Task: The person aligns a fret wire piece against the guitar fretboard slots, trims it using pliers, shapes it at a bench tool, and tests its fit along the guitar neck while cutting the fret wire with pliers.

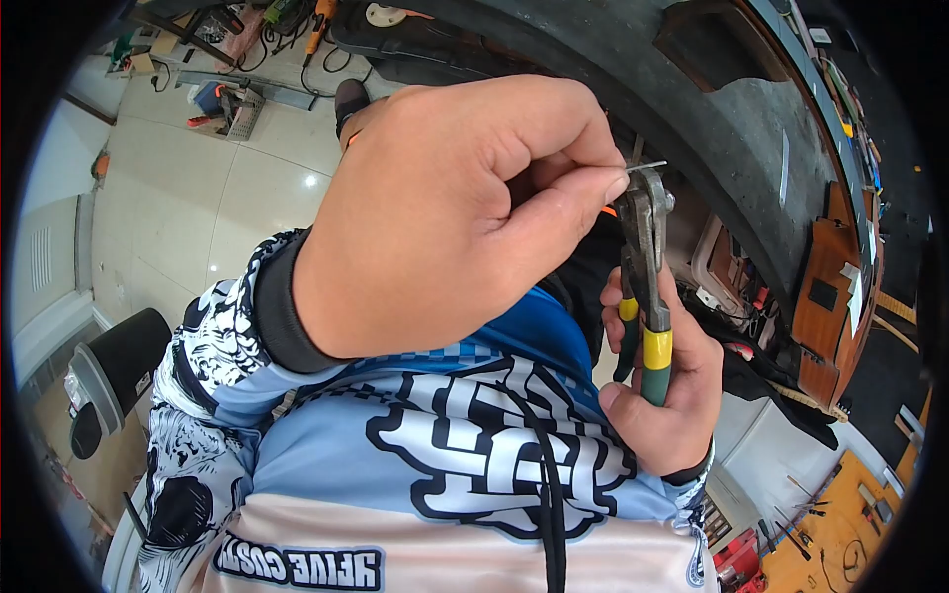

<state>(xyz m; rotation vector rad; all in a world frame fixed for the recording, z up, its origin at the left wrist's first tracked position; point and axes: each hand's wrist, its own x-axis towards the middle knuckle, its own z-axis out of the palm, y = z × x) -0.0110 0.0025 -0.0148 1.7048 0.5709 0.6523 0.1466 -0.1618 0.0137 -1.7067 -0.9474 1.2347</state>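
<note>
- Roughly, the wire (647,165) sits toward two o'clock of the view, a short, thin, straight length with a dull metal shine; its long axis runs nearly nine to three, tipped slightly up at the three o'clock end.
- The left hand (425,217) is nearer to it: thumb and finger pinch the wire, and its free end sticks out toward three o'clock from the fingertips.
- The pliers (648,277) stand almost twelve to six, so wire and tool cross close to a right angle right at the nose. Whether the nose bites the wire or only lies against it, I cannot tell.
- The right hand (682,385), at six o'clock from the wire, is wrapped round the pliers' handles, which stand slightly apart.
- The nose is dark, worn steel, blunt and thick, with a round pivot; the grips are smooth green with bright yellow bands.
- Toward eight o'clock from the left hand, a black knit cuff (282,306) ends a sleeve printed in black and white.
- Below the hands, the shirt (326,425) is soft light-blue cloth with bold interlaced lettering.
- Farther out: glossy pale floor tiles (178,188) at ten o'clock, a broad dark curved panel (722,148) at one, and a brown wooden box (828,331) at three.
</note>
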